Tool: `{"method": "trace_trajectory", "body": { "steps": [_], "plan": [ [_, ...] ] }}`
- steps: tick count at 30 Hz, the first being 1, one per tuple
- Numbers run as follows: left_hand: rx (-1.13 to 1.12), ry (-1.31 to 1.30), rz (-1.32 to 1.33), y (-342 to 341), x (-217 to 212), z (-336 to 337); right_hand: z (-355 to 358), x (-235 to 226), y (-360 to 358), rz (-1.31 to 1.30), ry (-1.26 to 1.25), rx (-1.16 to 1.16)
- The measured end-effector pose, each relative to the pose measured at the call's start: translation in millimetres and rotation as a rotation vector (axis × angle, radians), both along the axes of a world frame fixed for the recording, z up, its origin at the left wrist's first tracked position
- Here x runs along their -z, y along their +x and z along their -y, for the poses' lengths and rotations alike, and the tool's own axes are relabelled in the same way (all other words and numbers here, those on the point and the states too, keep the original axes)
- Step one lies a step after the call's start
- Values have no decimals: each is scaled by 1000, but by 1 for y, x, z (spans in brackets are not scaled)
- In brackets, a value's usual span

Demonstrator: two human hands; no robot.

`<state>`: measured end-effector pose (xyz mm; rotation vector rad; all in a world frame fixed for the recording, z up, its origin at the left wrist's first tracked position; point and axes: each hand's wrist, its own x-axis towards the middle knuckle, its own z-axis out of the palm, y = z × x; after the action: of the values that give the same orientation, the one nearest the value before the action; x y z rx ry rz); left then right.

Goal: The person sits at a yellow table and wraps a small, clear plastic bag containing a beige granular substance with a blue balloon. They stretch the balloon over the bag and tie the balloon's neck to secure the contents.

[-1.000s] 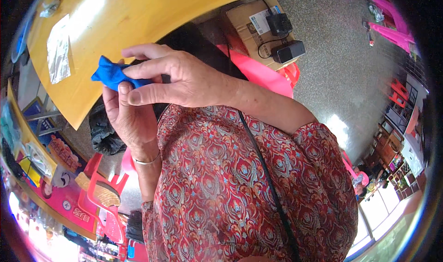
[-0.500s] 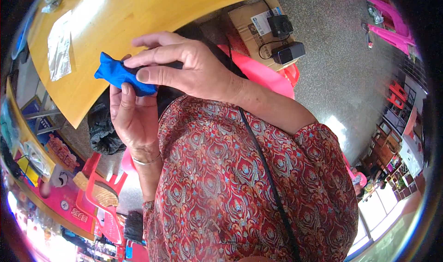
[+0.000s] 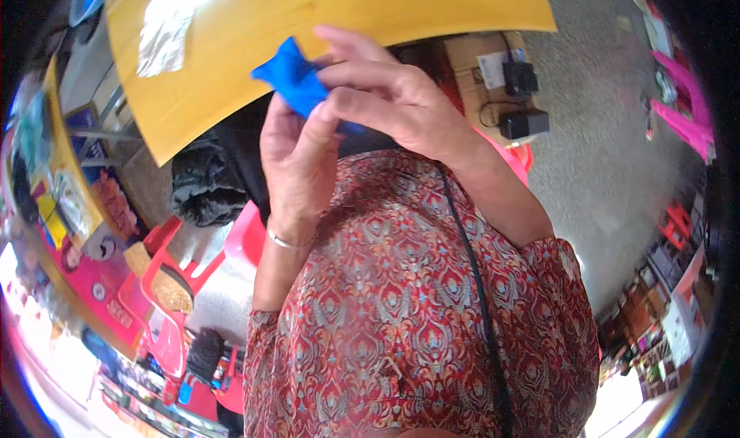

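Observation:
A small piece of shiny blue cloth (image 3: 297, 79), with pointed corners at its upper end, is held up in front of my body near the table edge. My left hand (image 3: 297, 156) grips it from below, thumb against its lower end and fingers behind. From the right, my right hand (image 3: 393, 102) pinches the cloth's right side between thumb and forefinger, and its other fingers are raised and slightly blurred. The lower end of the cloth is partly hidden by both hands.
Beyond my hands is a yellow table (image 3: 347, 10) with a crumpled clear plastic bag (image 3: 166, 41). A cardboard box (image 3: 470, 60) carrying black devices (image 3: 524, 122) stands at the right. A black bag (image 3: 204, 183) and red plastic chair (image 3: 166, 284) are at left.
Hands and blue cloth appear further right and slightly higher, as the whole view has shifted. My right thumb and forefinger have come closer to my left thumb at the cloth.

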<state>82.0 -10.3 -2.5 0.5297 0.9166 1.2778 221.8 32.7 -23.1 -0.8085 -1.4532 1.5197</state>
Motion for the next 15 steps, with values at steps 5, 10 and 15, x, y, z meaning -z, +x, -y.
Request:
{"method": "trace_trajectory", "body": {
  "steps": [5, 10, 15],
  "plan": [
    [30, -119, 280, -15, -5, -5, -4, -16, 5, 191, 242, -8],
    [205, -188, 437, -18, -2, -5, -14, -28, 9, -49, -297, 49],
    [312, -159, 541, -26, 11, 0, -30, -14, 7, 15, -223, -147]
  ]
}}
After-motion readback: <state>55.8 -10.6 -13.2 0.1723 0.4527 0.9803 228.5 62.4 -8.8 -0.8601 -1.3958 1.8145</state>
